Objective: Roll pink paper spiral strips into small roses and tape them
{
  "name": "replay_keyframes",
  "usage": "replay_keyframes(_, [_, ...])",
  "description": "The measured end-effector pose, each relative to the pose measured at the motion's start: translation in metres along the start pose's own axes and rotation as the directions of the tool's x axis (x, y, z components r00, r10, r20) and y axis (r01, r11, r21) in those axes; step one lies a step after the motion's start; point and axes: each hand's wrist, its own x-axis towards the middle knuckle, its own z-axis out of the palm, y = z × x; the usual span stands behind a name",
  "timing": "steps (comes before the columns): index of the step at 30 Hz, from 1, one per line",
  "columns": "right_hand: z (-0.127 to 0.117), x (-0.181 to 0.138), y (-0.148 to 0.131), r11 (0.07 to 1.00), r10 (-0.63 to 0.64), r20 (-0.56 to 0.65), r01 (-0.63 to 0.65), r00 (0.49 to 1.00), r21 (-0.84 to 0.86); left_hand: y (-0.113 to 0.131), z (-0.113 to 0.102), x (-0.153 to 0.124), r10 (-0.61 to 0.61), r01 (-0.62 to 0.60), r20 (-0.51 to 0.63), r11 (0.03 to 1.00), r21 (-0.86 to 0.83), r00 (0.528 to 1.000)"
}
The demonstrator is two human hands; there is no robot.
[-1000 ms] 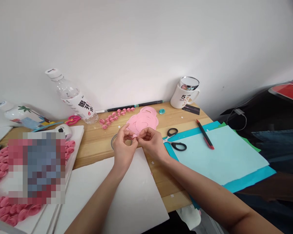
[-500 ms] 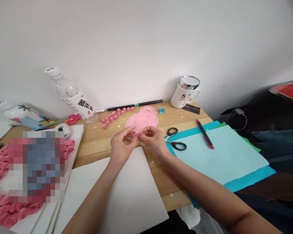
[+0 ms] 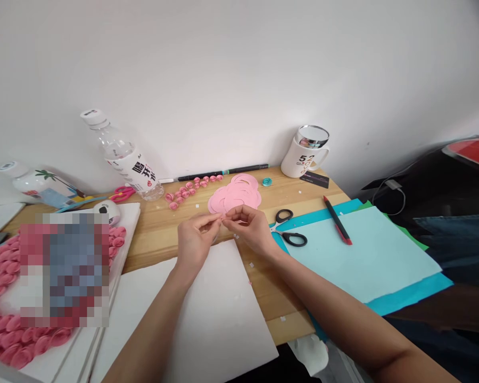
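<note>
My left hand and my right hand meet above the wooden desk, fingertips pinched together on a small piece of pink paper that they mostly cover. Just beyond them lies a pile of pink paper spiral cutouts. Several small rolled pink paper flowers stand in a cluster to the left of that pile. On its right sits one teal rolled paper flower. A pair of black-handled scissors rests to the right of my right hand.
White board lies under my forearms. Light blue paper sheets with a red-black pen are at right. A mug and a bottle stand at the wall. Left is a board covered in pink flowers.
My fingertips have drawn closer together, and the pink paper between them shows less. A round object behind my left hand is now mostly hidden. The view has shifted slightly.
</note>
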Motion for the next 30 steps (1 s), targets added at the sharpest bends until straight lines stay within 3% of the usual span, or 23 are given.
replay_keyframes(3, [-0.004,0.003,0.008,0.961,-0.177,0.109,0.196,0.978,-0.194,0.002,-0.008,0.006,-0.07,0.06,-0.123,0.995,-0.081,0.99])
replay_keyframes(6, [-0.006,0.006,0.016,0.779,-0.322,0.333,0.448,0.886,-0.439,0.002,-0.014,0.01,-0.09,0.075,-0.227,0.994,-0.075,0.97])
replay_keyframes(8, [-0.006,0.007,0.019,0.67,-0.299,0.462,0.528,0.835,-0.521,0.0,-0.015,0.011,-0.075,0.066,-0.262,0.997,-0.043,0.962])
replay_keyframes(11, [-0.007,0.01,0.018,0.613,-0.231,0.542,0.554,0.808,-0.564,-0.007,-0.014,0.009,0.013,-0.006,-0.203,0.999,0.039,0.979])
replay_keyframes(16, [-0.006,0.013,0.018,0.618,-0.203,0.562,0.55,0.802,-0.561,-0.019,-0.011,0.006,0.255,-0.232,-0.005,0.887,0.399,0.967])
replay_keyframes(21, [-0.006,0.011,0.014,0.665,-0.182,0.515,0.49,0.838,-0.564,-0.02,-0.011,0.006,0.315,-0.314,0.092,0.783,0.537,0.945])
replay_keyframes(26, [-0.005,0.009,0.01,0.879,-0.21,0.378,0.343,0.902,-0.33,-0.022,-0.009,0.006,0.415,-0.363,-0.018,0.816,0.45,0.91])
replay_keyframes(30, [-0.001,0.008,0.012,0.965,-0.228,0.244,0.253,0.943,-0.074,-0.023,-0.008,0.006,0.421,-0.332,-0.164,0.857,0.394,0.892])
